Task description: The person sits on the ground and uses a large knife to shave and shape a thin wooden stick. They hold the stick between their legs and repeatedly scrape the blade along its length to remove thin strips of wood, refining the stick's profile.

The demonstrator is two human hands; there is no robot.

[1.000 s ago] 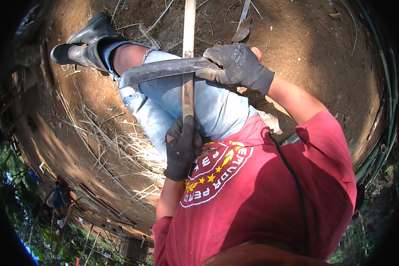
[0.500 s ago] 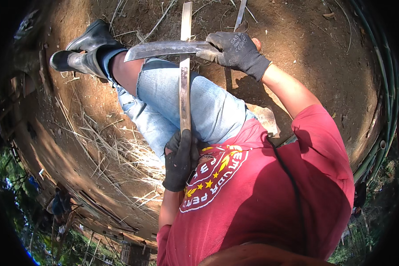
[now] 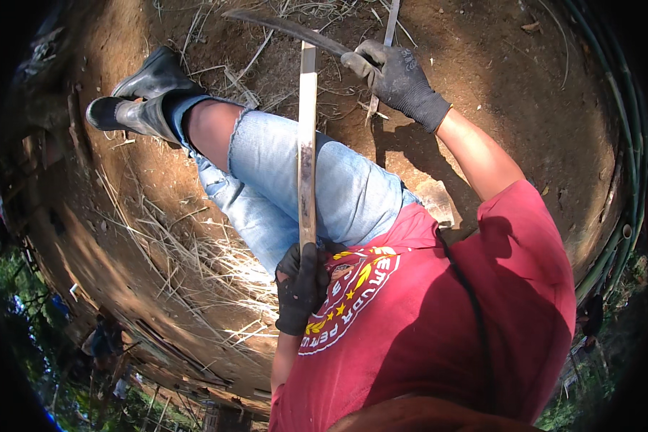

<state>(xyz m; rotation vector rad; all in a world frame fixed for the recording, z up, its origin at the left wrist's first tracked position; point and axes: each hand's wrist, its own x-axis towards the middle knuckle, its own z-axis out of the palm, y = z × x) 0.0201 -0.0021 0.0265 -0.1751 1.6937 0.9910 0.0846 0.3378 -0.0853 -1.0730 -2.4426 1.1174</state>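
Pale strip (image 3: 307,155): long axis bottom-to-top, left hand (image 3: 297,286) grip closed round lower end; right hand (image 3: 402,78) clasping machete (image 3: 288,27), tip leftward.

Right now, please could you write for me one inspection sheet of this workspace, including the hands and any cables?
Surface: brown soil, partly sunlit.
Job's things: pale strip; curved blade by its far end, contact unclear.
Clutter: scattered pale shavings.
Hands: gloved left hand grips the strip's near end; gloved right hand holds the blade.
Cables: black cord over the red shirt; purpose unclear.
Surroundings: green poles at right; greenery at lower left.
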